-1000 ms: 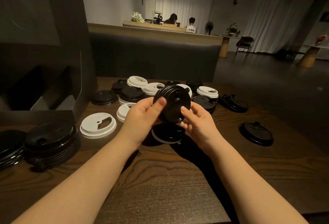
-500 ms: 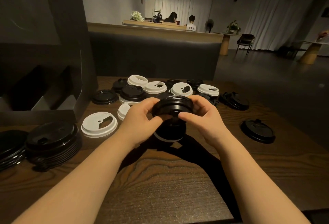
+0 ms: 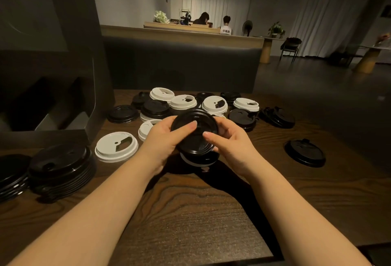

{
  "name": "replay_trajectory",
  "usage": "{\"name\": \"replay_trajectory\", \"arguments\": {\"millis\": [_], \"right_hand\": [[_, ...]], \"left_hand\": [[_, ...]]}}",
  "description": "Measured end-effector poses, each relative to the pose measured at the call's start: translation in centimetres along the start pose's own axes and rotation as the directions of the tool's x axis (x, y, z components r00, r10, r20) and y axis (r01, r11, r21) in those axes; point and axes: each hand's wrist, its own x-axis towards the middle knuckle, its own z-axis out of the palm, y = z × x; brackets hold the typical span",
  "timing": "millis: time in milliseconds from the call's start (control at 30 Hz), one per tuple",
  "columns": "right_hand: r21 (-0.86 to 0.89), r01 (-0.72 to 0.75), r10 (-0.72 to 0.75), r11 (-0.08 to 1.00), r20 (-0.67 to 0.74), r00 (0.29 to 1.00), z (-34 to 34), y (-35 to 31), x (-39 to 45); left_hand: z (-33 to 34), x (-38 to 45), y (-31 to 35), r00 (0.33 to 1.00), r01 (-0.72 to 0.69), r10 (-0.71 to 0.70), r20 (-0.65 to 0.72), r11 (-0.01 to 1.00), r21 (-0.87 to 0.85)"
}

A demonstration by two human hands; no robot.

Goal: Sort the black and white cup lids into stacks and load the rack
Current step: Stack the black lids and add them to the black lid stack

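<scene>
View: a head-worn camera looks forward and down at a dark wooden table point(image 3: 190, 212), with both bare forearms reaching in from 6 o'clock.
Left hand: the left hand point(image 3: 163, 138) curls round the left edge of a black lid point(image 3: 193, 132), thumb lying across its top.
Right hand: the right hand point(image 3: 230, 141) grips the same lid from its right edge, thumb on top, the tip close to the left thumb.
Held lid: round, black, tilted toward the camera, at the centre of the view, held above the table.
Beneath the held lid: a lid with a white rim point(image 3: 198, 161) lies on the table just below the hands; much of it is hidden.
Loose lids: a mixed cluster of black and white lids point(image 3: 184, 102) lies at 12 o'clock from the hands, some overlapping.
Single white lid: a white lid point(image 3: 116, 146) lies flat at 9 o'clock from the hands, near them.
Single black lid: a lone black lid point(image 3: 304, 152) lies at 3 o'clock, well apart from the hands.
Black stack: a stack of black lids point(image 3: 61, 166) stands at 8 o'clock, with another black stack point(image 3: 10, 174) just beside it at the left edge.
Rack: a dark rack point(image 3: 53, 64) stands on the table at 10 o'clock; its compartments are too dim to make out.
Background: a bench back point(image 3: 179, 64) lies past the table's far edge, and two seated people point(image 3: 213, 22) are far off at 12 o'clock.
</scene>
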Motion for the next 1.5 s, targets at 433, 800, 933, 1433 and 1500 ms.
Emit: {"name": "replay_trajectory", "arguments": {"millis": [433, 800, 933, 1433, 1500], "right_hand": [[0.197, -0.051, 0.057, 0.979, -0.024, 0.998, 0.2, -0.5, 0.1], [0.136, 0.043, -0.033, 0.990, -0.073, 0.997, -0.2, -0.7, 0.0], [0.037, 0.112, -0.110, 0.993, -0.040, 0.993, -0.5, -0.8, -0.2], [-0.653, 0.399, -0.434, 0.644, 0.118, 0.893, -0.7, -1.0, -0.5], [-0.689, 0.422, -0.472, 0.589, 0.130, 0.872, -0.8, -0.6, -0.5]], "left_hand": [[0.3, 0.1, -0.4, 0.997, 0.055, -0.052, -0.053, 0.997, 0.050], [-0.4, 0.1, 0.0, 0.993, -0.114, 0.117, 0.015, 0.920, 0.375], [-0.6, -0.2, 0.3, 0.996, -0.083, 0.069, 0.057, 0.948, 0.306], [-1.0, -0.3, 0.2, 0.806, -0.452, 0.579, 0.128, 0.461, 0.763], [-1.0, -0.5, 0.4, 0.821, -0.436, 0.558, 0.122, 0.474, 0.765]]}}
